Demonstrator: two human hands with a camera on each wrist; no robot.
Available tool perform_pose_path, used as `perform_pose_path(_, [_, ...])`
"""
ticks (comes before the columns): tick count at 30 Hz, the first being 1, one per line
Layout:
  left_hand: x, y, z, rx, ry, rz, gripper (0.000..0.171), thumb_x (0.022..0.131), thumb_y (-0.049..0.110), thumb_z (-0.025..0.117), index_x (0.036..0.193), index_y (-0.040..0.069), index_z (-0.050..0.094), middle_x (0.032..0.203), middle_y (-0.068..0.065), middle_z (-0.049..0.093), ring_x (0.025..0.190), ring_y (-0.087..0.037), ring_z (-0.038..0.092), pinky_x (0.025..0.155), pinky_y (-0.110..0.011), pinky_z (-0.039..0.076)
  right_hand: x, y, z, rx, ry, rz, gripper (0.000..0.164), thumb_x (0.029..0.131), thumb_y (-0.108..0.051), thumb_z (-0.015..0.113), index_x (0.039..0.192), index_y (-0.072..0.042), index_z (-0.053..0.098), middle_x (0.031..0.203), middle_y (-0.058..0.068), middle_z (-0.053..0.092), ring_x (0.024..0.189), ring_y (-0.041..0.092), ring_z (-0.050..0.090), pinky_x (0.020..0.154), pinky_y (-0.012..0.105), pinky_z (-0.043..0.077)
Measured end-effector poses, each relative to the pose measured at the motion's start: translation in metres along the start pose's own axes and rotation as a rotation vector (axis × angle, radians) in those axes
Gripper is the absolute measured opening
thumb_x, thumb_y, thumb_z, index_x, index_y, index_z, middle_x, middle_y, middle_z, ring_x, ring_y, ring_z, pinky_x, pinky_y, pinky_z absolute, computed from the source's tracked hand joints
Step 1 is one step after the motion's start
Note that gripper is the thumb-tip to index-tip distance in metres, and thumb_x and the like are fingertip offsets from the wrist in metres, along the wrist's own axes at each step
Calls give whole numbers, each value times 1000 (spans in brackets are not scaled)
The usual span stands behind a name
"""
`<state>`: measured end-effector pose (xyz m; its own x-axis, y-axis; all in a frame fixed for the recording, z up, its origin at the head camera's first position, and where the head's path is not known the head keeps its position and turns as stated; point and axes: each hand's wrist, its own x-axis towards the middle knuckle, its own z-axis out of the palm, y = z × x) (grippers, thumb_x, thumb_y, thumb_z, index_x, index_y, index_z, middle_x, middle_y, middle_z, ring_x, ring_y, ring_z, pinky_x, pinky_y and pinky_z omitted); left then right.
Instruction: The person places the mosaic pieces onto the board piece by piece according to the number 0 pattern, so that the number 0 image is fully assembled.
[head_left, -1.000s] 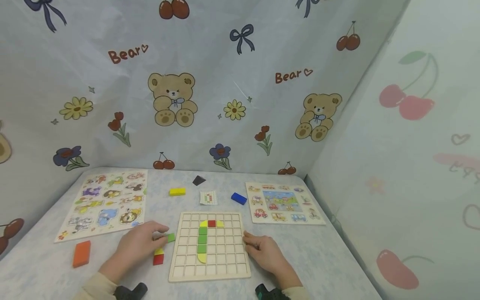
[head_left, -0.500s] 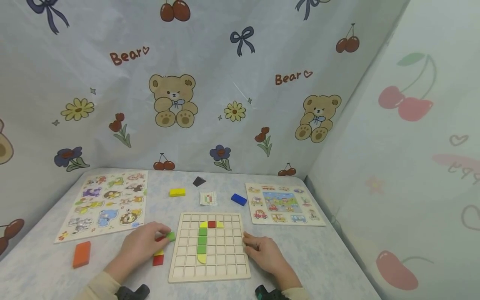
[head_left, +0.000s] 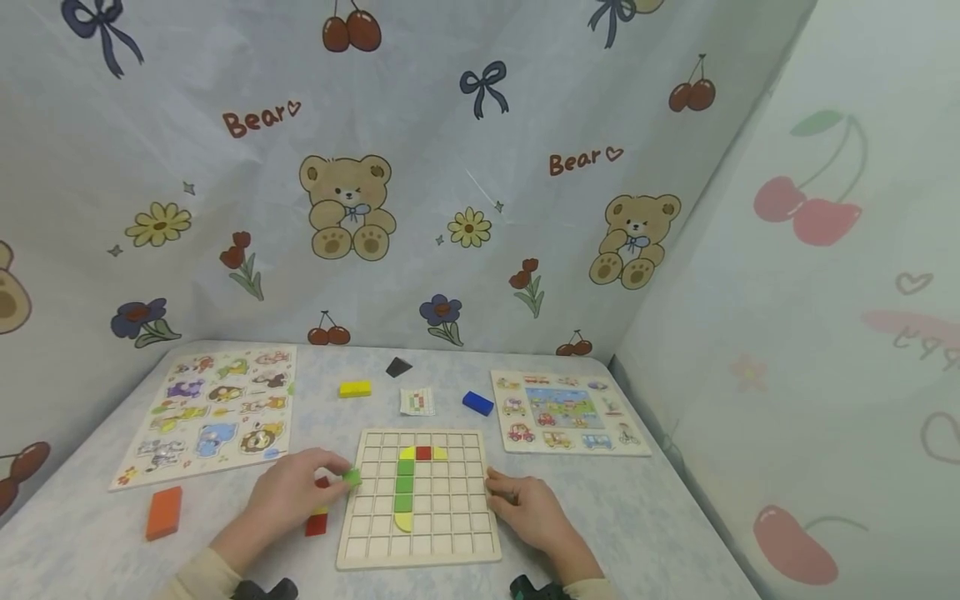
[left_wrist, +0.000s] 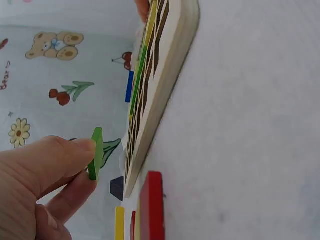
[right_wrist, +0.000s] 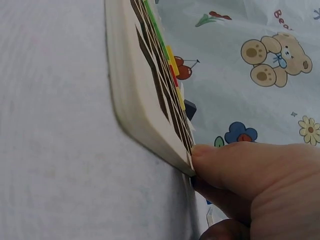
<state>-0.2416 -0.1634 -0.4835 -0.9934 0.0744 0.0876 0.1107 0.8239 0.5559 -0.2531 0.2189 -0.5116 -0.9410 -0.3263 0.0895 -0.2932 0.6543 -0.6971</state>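
Tile (head_left: 352,478) nearer board (head_left: 457,504), in left hand (head_left: 292,489)

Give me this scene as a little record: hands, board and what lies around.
Left hand: pinches a small flat green tile
Right hand: holds the edge of the pale wooden grid board
On the board: three green square tiles, three yellow tiles, one red square tile
Left of it: flat red tiles, yellow tile, orange rectangular block
Beyond it: yellow rectangular block, blue rectangular block, black piece, white printed paper card

"Bear" (head_left: 573,162) x2 on bk. wall (head_left: 420,133) (w/ heart (head_left: 294,108) after ea.), plus faint illegible lettering (head_left: 927,340) on rt. wall (head_left: 832,400)
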Motion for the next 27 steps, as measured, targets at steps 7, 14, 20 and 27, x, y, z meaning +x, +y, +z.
perform_pose_path(7, [0, 22, 2, -73, -112, 88, 18, 78, 35, 88, 92, 32, 78, 90, 16, 71, 86, -9, 63, 74, -36, 51, 0, 2, 2, 3, 4, -5, 34, 95, -23, 74, 126, -8, 73, 141, 3, 64, 131, 31, 61, 103, 53, 51])
perform_pose_path(14, [7, 48, 18, -55, -209, 287, 14, 82, 37, 85, 94, 34, 78, 89, 24, 69, 93, -8, 66, 74, -34, 51, 0, 2, 2, -7, 13, -1, 33, 95, -23, 74, 125, -8, 73, 140, 2, 65, 132, 31, 61, 104, 53, 50])
perform_pose_path(20, [11, 66, 40, 18, -261, 394, 8, 83, 40, 82, 89, 39, 77, 87, 28, 67, 80, 2, 58, 67, -29, 48, 0, 1, 0, -5, 9, -8, 33, 96, -22, 73, 126, -9, 73, 141, 2, 64, 132, 30, 60, 104, 53, 50])
perform_pose_path(27, [7, 76, 52, 45, -264, 412, 9, 81, 32, 84, 86, 36, 78, 84, 26, 65, 75, 1, 52, 65, -28, 46, -1, 0, 1, -14, 18, -5, 33, 95, -23, 74, 125, -9, 74, 139, 2, 65, 131, 30, 61, 104, 54, 50])
